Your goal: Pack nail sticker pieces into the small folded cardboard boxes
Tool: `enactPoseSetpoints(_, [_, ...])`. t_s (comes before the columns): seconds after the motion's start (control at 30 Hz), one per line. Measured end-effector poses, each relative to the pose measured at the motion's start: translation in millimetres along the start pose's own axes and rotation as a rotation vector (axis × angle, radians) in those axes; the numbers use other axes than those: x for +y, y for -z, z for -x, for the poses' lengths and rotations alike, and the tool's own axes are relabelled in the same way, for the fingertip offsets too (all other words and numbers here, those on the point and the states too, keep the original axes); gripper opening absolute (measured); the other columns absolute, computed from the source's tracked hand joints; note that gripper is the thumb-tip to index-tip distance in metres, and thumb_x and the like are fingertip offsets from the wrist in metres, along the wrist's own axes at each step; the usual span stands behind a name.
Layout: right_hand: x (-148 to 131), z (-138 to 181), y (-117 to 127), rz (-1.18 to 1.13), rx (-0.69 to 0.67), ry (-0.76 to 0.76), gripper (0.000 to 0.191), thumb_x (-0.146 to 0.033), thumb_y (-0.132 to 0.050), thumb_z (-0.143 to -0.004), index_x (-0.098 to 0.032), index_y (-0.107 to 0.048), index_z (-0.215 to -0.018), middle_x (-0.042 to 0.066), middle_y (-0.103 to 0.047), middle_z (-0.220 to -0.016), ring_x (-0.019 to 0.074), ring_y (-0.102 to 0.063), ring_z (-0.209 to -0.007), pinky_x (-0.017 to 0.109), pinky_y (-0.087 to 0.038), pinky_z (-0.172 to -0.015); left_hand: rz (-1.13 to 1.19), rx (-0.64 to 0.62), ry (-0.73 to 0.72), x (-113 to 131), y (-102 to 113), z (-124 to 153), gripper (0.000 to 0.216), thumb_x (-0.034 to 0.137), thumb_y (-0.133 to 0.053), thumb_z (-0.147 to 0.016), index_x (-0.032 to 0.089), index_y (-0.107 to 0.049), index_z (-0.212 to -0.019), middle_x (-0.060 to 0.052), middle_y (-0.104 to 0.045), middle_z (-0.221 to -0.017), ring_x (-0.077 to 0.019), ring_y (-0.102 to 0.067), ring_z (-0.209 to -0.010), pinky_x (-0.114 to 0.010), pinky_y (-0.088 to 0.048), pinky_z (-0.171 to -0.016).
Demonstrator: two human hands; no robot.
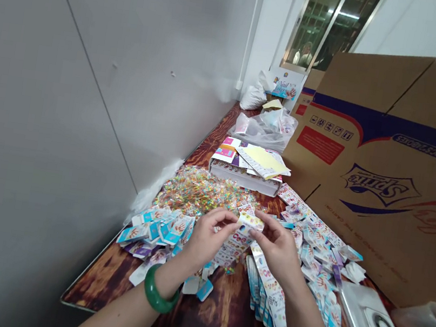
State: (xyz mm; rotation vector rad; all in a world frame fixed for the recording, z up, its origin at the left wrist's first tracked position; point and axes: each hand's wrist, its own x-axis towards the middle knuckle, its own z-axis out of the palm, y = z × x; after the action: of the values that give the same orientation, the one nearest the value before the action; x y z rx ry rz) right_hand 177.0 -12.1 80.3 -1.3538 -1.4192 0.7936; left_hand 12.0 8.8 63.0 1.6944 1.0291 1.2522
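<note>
Above the middle of the table, both my hands pinch a white sticker strip [232,250] printed with rows of small coloured pictures. My left hand [207,237] grips its left upper edge with thumb and fingertips, a green bangle on that wrist. On the opposite edge, the thumb and fingers of my right hand [279,247] are closed. The top of the strip looks bent over between the fingertips. Below my right hand lies a row of overlapping blue-and-white cards [260,293], beside a long printed strip [273,303]. Small colourful wrapped pieces [206,189] are heaped just beyond my hands.
Blue-and-white cards [165,229] are piled at left, with more cards [319,266] scattered at right. A white box [244,178] with papers on top stands farther back. Large cardboard cartons [372,170] line the right; a grey wall [86,111] borders the left.
</note>
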Motion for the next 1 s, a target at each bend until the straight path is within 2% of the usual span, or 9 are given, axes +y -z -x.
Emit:
enactPoseSetpoints(0.2, [-8.5,6.3,11.7,0.157,-0.091,0.168,0.018,-0.032,-0.058,-0.079,-0.021,-0.072,-0.084,0.005,-0.064,-0.076,0.0178,-0.057,-0.074,0.029,-0.044,-0.066,-0.059,0.106,-0.034,6.1,-1.0,2.5,0.022,0.028,-0.064,-0.075,0.021,-0.059,-0.095,-0.004,-0.058,-0.099,-0.0183,-0.053,-0.097,-0.030,-0.040,-0.086])
enactPoseSetpoints(0.27, [-11.2,4.7,17.3,0.053,-0.049,0.113,0.020,-0.035,-0.060,-0.078,-0.019,-0.068,-0.069,0.001,-0.057,-0.063,0.0146,-0.053,-0.063,0.026,-0.041,-0.058,0.034,-0.069,0.064,4.4,0.5,2.3,0.025,0.032,-0.063,-0.076,0.020,-0.059,-0.097,-0.005,-0.060,-0.098,-0.0182,-0.054,-0.093,-0.029,-0.041,-0.082])
enactPoseSetpoints(0.37, [-7.3,-1.8,25.4,-0.134,0.025,-0.046,0.033,-0.042,-0.061,-0.076,-0.018,-0.051,-0.055,-0.006,-0.036,-0.048,0.0084,-0.034,-0.044,0.022,-0.027,-0.043,0.164,-0.387,0.228,-1.4,3.0,2.8,0.025,0.041,-0.057,-0.079,0.016,-0.061,-0.075,-0.001,-0.057,-0.071,-0.0135,-0.052,-0.067,-0.025,-0.040,-0.062])
enactPoseSetpoints(0.47, [5.4,-7.9,27.9,-0.074,0.124,-0.097,0.030,-0.045,-0.059,-0.076,-0.019,-0.052,-0.064,-0.007,-0.032,-0.048,0.0084,-0.029,-0.041,0.022,-0.024,-0.040,0.178,-0.408,0.293,-6.0,3.5,4.0,0.033,0.045,-0.057,-0.077,0.016,-0.055,-0.063,0.004,-0.045,-0.058,-0.0089,-0.040,-0.054,-0.022,-0.031,-0.052])
enactPoseSetpoints(0.6, [17.4,-3.0,18.6,0.450,0.357,0.233,0.025,-0.036,-0.056,-0.080,-0.017,-0.061,-0.095,0.005,-0.059,-0.075,0.0186,-0.053,-0.070,0.031,-0.044,-0.065,0.076,-0.280,0.296,-6.2,1.1,2.9,0.036,0.044,-0.058,-0.076,0.016,-0.046,-0.055,0.006,-0.035,-0.054,-0.0080,-0.032,-0.052,-0.022,-0.025,-0.049])
enactPoseSetpoints(0.73, [19.9,9.9,5.6,0.532,0.009,0.443,0.032,-0.036,-0.060,-0.080,-0.019,-0.060,-0.107,0.010,-0.064,-0.104,0.0237,-0.055,-0.099,0.037,-0.041,-0.087,0.037,-0.279,0.202,-5.7,-1.5,1.5,0.031,0.037,-0.056,-0.079,0.015,-0.053,-0.058,0.004,-0.041,-0.057,-0.0095,-0.039,-0.056,-0.022,-0.030,-0.053])
enactPoseSetpoints(0.83, [24.7,12.8,2.3,0.386,-0.200,0.300,0.023,-0.036,-0.059,-0.080,-0.020,-0.065,-0.096,0.006,-0.068,-0.092,0.0204,-0.060,-0.084,0.031,-0.045,-0.076,-0.030,-0.253,0.084,-5.3,-0.9,1.5,0.021,0.033,-0.058,-0.079,0.016,-0.062,-0.068,0.001,-0.052,-0.068,-0.0130,-0.049,-0.070,-0.024,-0.038,-0.065])
enactPoseSetpoints(0.93, [27.9,10.5,4.9,0.220,-0.220,0.136,0.017,-0.034,-0.059,-0.080,-0.018,-0.066,-0.078,0.001,-0.065,-0.072,0.0161,-0.057,-0.068,0.025,-0.042,-0.064,-0.108,-0.132,0.028,-6.4,3.3,0.0,0.021,0.033,-0.066,-0.072,0.018,-0.063,-0.087,-0.003,-0.058,-0.089,-0.0171,-0.053,-0.088,-0.027,-0.041,-0.076])
enactPoseSetpoints(1.0, [26.8,8.1,7.6,0.089,-0.200,0.054,0.020,-0.036,-0.062,-0.077,-0.017,-0.064,-0.070,0.000,-0.060,-0.063,0.0144,-0.053,-0.062,0.024,-0.039,-0.059,-0.068,-0.185,0.075,-9.4,6.9,-1.5,0.024,0.033,-0.065,-0.073,0.018,-0.062,-0.091,-0.003,-0.060,-0.092,-0.0171,-0.054,-0.088,-0.027,-0.043,-0.075])
